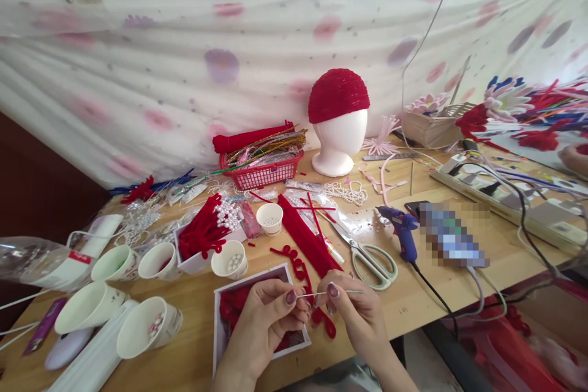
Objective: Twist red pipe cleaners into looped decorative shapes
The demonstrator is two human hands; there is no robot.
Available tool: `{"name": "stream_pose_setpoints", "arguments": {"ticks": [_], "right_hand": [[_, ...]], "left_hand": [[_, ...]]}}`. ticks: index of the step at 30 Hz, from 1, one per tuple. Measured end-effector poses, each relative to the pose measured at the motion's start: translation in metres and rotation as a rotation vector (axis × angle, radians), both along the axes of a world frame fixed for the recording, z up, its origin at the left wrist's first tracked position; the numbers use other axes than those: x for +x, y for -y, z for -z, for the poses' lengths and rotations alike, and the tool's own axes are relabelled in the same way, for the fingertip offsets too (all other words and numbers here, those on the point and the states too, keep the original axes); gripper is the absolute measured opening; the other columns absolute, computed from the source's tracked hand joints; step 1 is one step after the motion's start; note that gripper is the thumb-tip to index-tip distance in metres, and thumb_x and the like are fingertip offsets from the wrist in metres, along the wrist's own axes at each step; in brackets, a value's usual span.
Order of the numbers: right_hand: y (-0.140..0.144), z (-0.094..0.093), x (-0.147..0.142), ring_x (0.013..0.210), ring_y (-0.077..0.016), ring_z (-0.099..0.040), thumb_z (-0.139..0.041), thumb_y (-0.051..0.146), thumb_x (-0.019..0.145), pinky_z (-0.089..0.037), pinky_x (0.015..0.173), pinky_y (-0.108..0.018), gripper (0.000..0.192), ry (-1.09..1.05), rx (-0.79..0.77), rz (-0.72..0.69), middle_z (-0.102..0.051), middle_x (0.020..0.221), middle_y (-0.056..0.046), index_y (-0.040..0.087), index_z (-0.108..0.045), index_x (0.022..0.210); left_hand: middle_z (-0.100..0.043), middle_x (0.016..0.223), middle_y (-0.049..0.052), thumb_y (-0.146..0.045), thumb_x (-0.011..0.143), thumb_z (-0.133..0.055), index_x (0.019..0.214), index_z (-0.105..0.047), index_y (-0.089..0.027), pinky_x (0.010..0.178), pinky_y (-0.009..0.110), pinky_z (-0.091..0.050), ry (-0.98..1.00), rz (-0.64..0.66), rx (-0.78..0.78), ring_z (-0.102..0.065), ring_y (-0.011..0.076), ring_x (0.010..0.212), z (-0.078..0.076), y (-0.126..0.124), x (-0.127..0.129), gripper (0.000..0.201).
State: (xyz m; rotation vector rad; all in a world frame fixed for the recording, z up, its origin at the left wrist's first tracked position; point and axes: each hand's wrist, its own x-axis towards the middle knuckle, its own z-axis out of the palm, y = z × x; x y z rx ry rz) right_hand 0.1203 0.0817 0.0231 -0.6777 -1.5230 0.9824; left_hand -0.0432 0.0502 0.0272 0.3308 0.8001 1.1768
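Left hand [264, 312] and right hand [351, 306] close together, each grip pinching a thin wire [321, 293], above a white box [257, 275] of red bits, scissors [370, 257] nearby on the desk [459, 285]

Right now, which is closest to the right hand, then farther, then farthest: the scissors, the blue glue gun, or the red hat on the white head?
1. Scissors, just beyond the right hand.
2. Blue glue gun, farther right.
3. Red hat, at the table's back.
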Motion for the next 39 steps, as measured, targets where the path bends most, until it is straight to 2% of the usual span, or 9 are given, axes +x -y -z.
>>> {"name": "stream_pose_setpoints", "arguments": {"ticks": [3,12,19,25,35,37,39], "right_hand": [[-0.001,0.002,0.0,0.057,-0.0153,-0.059,-0.052,0.026,0.1,-0.047,0.057,-0.026,0.039,0.006,0.011,0.01,-0.063,0.061,-0.003,0.019,-0.064,0.063],[-0.002,0.006,-0.002,0.058,-0.0169,-0.06,-0.052,0.031,0.1,-0.048,0.057,-0.028,0.042,0.018,-0.036,0.012,-0.063,0.06,-0.004,0.019,-0.067,0.063],[0.003,0.009,-0.008,0.053,-0.0143,-0.056,-0.054,0.036,0.1,-0.044,0.051,-0.025,0.042,0.02,-0.098,0.056,-0.062,0.058,-0.003,0.019,-0.073,0.066],[0.011,0.007,-0.009,0.053,-0.0139,-0.057,-0.055,0.037,0.099,-0.044,0.052,-0.024,0.043,0.025,-0.097,0.074,-0.063,0.059,-0.003,0.018,-0.07,0.063],[0.014,0.003,-0.008,0.055,-0.0145,-0.06,-0.057,0.038,0.098,-0.045,0.053,-0.023,0.044,0.036,-0.122,0.112,-0.064,0.059,-0.003,0.019,-0.073,0.062],[0.013,0.004,-0.01,0.055,-0.0147,-0.061,-0.057,0.037,0.098,-0.045,0.053,-0.023,0.043,0.034,-0.129,0.125,-0.064,0.059,-0.002,0.019,-0.074,0.063],[0.012,0.006,-0.012,0.057,-0.015,-0.062,-0.057,0.035,0.098,-0.045,0.054,-0.023,0.041,0.031,-0.119,0.134,-0.065,0.06,-0.002,0.019,-0.074,0.065]], "left_hand": [[-0.076,0.06,0.004,-0.028,0.055,-0.097,0.066,-0.079,-0.014,0.049,0.012,-0.054,0.01,0.003,-0.01,-0.069,0.0093,0.051,0.0,-0.002,0.001,0.025],[-0.074,0.056,0.004,-0.03,0.043,-0.1,0.06,-0.078,-0.015,0.046,0.012,-0.053,-0.001,-0.049,-0.063,-0.067,0.0089,0.047,-0.008,-0.002,0.006,0.032],[-0.074,0.056,0.004,-0.03,0.044,-0.1,0.064,-0.08,-0.014,0.051,0.013,-0.056,-0.041,-0.069,-0.102,-0.068,0.0091,0.05,-0.008,0.007,0.003,0.033],[-0.075,0.059,0.005,-0.029,0.045,-0.1,0.066,-0.08,-0.013,0.052,0.012,-0.056,-0.028,-0.097,-0.096,-0.069,0.0099,0.052,-0.007,0.014,0.003,0.033],[-0.076,0.062,0.005,-0.028,0.048,-0.099,0.068,-0.08,-0.012,0.053,0.013,-0.056,-0.023,-0.047,-0.056,-0.068,0.0092,0.053,-0.009,0.015,0.002,0.032],[-0.076,0.062,0.005,-0.03,0.049,-0.099,0.07,-0.08,-0.013,0.054,0.014,-0.056,-0.056,-0.047,-0.045,-0.069,0.0096,0.054,-0.01,0.013,0.002,0.033],[-0.076,0.063,0.004,-0.035,0.053,-0.097,0.072,-0.08,-0.014,0.056,0.016,-0.058,-0.152,-0.099,-0.003,-0.069,0.0109,0.056,-0.009,0.014,0.003,0.033]]}}
